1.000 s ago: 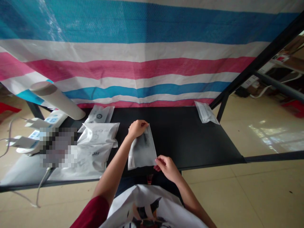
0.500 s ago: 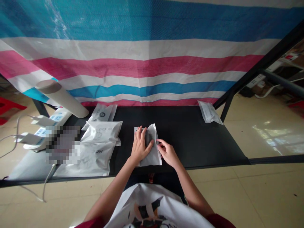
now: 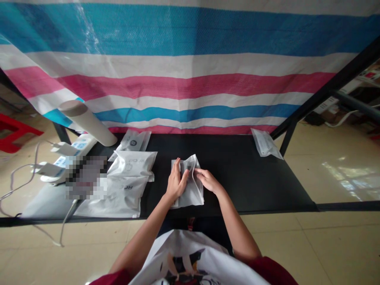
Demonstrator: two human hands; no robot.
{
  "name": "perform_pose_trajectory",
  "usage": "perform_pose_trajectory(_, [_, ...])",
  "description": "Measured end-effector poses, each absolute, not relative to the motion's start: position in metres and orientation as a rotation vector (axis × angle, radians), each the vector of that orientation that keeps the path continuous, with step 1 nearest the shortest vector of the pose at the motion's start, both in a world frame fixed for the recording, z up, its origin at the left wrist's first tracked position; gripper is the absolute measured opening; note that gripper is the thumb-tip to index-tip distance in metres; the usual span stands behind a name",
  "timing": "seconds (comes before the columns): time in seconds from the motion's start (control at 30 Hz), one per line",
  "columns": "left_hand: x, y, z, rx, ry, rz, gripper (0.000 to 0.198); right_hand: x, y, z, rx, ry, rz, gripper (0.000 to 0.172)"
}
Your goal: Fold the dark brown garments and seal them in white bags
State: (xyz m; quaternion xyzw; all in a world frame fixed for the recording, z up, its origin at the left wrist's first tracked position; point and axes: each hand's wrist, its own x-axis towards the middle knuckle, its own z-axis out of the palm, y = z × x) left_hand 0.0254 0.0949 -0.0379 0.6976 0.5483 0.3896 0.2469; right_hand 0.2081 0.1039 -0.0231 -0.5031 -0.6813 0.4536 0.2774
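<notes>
A translucent white pouch (image 3: 193, 189) lies on the black table (image 3: 237, 170) in front of me, its right side raised and gaping. My left hand (image 3: 176, 183) rests on the pouch's left part, thumb spread from the fingers. At the pouch's right edge, the fingers of my right hand (image 3: 208, 180) reach into the opening, with the fingertips partly hidden. Whatever lies inside the pouch is too unclear to name.
Left of my hands are white printed pouches (image 3: 133, 163), a power strip (image 3: 83, 146) with chargers, a pale cylinder (image 3: 89, 122) and a blurred-out item. Another pouch (image 3: 265, 143) lies at the back right. A striped sheet (image 3: 184, 85) hangs behind.
My right fingers have moved left, into the pouch's right edge, which gapes wider. My left hand's fingers have drawn closer together on the left part. The view has shifted slightly.
</notes>
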Motion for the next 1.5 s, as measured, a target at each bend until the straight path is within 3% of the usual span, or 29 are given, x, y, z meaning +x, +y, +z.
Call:
perform_pose_trajectory(0.23, [0.029,0.093,-0.035,1.899,1.447,1.046,0.065,0.204,0.109,-0.017,-1.528,-1.937,1.154,0.038])
perform_pose_trajectory(0.33, [0.029,0.094,-0.034,1.847,1.468,1.048,0.061,0.210,0.113,-0.022,-1.319,-1.838,1.293,0.044])
perform_pose_trajectory(0.43, [0.028,0.094,-0.033,1.803,1.473,1.043,0.059,0.216,0.113,-0.031,-1.132,-1.685,1.419,0.033])
perform_pose_trajectory(0.6, [0.029,0.094,-0.032,1.786,1.470,1.064,0.056,0.213,0.111,-0.035,-1.097,-1.579,1.497,0.039])
perform_pose_trajectory(0.73, [0.030,0.094,-0.032,1.804,1.462,1.087,0.054,0.211,0.109,-0.033,-1.114,-1.626,1.441,0.036])
perform_pose_trajectory(0.87, [0.030,0.093,-0.033,1.813,1.465,1.095,0.052,0.212,0.106,-0.032,-1.148,-1.703,1.330,0.050])
perform_pose_trajectory(1.03, [0.029,0.094,-0.034,1.829,1.467,1.098,0.051,0.213,0.103,-0.030,-1.203,-1.793,1.256,0.054])
perform_pose_trajectory(1.27, [0.030,0.094,-0.035,1.927,1.466,1.036,0.057,0.207,0.107,-0.026,-1.283,-1.745,1.249,0.036])
perform_pose_trajectory(1.5, [0.029,0.093,-0.034,2.031,1.406,0.998,0.058,0.185,0.111,-0.009,-1.815,-1.838,0.949,0.026])
